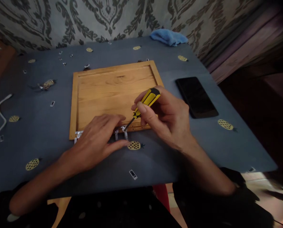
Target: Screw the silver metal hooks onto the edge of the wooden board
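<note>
A shallow wooden panel with a raised rim (115, 91) lies on the table, silver metal hardware fixed along its near edge. My right hand (168, 118) is closed around the yellow and black handle of a screwdriver (149, 98). Its tip meets a screw on a small metal bracket (125, 130) at that edge. Over the same edge, just left of the tip, lies my left hand (97, 134), fingers extended and thumb apart beside the bracket's lower end. This hand hides part of the hardware; a metal plate with screws (78, 134) shows at the panel's near left corner.
A black phone (196, 97) lies right of the panel. At the back is a blue cloth (169, 37). Several small metal bits (64, 64) sit at the back left. A white cable (0, 110) runs along the left side of the patterned blue-grey table (103, 182).
</note>
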Demonstrator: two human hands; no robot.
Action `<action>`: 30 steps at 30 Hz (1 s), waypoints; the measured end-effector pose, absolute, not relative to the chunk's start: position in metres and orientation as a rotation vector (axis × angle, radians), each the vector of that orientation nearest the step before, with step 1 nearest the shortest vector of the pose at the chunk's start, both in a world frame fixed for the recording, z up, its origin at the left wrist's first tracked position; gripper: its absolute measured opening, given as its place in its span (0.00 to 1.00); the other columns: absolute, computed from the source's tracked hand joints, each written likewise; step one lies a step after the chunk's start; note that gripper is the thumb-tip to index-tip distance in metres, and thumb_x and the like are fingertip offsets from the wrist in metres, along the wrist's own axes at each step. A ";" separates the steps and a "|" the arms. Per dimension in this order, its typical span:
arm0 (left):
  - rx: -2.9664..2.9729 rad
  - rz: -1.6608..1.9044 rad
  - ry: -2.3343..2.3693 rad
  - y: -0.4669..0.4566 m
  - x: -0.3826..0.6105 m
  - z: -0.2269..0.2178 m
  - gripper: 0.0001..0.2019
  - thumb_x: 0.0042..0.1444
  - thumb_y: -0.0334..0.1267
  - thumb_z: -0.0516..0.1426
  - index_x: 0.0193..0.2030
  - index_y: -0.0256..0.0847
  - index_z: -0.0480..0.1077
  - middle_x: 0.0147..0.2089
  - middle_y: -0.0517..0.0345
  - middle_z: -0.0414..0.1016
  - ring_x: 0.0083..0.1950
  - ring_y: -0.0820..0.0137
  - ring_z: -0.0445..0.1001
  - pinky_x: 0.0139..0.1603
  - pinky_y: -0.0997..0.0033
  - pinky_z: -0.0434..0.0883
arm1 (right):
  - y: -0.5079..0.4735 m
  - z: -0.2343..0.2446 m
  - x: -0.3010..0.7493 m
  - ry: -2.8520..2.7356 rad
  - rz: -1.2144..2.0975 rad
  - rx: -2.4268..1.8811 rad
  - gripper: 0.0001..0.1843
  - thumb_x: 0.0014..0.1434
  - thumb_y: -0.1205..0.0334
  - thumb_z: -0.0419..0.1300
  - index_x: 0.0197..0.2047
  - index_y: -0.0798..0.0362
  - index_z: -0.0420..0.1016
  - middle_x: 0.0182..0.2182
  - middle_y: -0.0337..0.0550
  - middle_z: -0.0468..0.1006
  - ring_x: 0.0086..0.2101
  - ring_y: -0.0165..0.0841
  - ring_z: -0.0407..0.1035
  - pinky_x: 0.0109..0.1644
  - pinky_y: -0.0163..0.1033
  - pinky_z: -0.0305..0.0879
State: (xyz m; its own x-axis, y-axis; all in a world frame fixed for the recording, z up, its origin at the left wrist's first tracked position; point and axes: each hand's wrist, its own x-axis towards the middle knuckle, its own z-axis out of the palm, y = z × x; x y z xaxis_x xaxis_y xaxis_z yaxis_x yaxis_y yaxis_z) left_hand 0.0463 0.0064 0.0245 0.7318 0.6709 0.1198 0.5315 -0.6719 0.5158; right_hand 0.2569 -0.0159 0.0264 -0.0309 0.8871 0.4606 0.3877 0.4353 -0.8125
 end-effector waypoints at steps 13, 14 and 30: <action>2.642 0.524 0.934 -0.004 0.056 0.008 0.31 0.55 0.40 0.69 0.59 0.35 0.59 0.50 0.48 0.79 0.50 0.55 0.77 0.51 0.54 0.73 | -0.017 0.027 0.255 -1.632 0.617 -1.142 0.06 0.69 0.58 0.57 0.41 0.50 0.71 0.34 0.39 0.76 0.27 0.26 0.67 0.30 0.36 0.65; 2.635 0.520 0.943 -0.004 0.056 0.008 0.31 0.55 0.39 0.69 0.60 0.35 0.59 0.50 0.48 0.79 0.51 0.55 0.77 0.51 0.54 0.73 | -0.017 0.027 0.254 -1.628 0.618 -1.137 0.06 0.69 0.58 0.57 0.41 0.50 0.71 0.34 0.38 0.76 0.26 0.25 0.67 0.29 0.36 0.65; 2.588 0.504 0.982 -0.006 0.055 0.007 0.30 0.56 0.40 0.68 0.59 0.35 0.59 0.48 0.48 0.79 0.49 0.55 0.78 0.48 0.56 0.74 | -0.021 0.029 0.254 -1.417 0.615 -1.054 0.03 0.66 0.60 0.62 0.41 0.48 0.76 0.33 0.35 0.78 0.21 0.23 0.69 0.23 0.34 0.66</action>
State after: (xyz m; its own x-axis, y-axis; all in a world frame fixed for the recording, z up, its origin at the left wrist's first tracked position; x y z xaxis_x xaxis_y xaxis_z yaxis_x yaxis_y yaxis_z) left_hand 0.0555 -0.0055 0.0066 0.7003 0.6827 0.2085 0.5674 -0.7096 0.4179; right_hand 0.2538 -0.0210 0.0285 0.1170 0.8671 0.4843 0.2388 0.4488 -0.8612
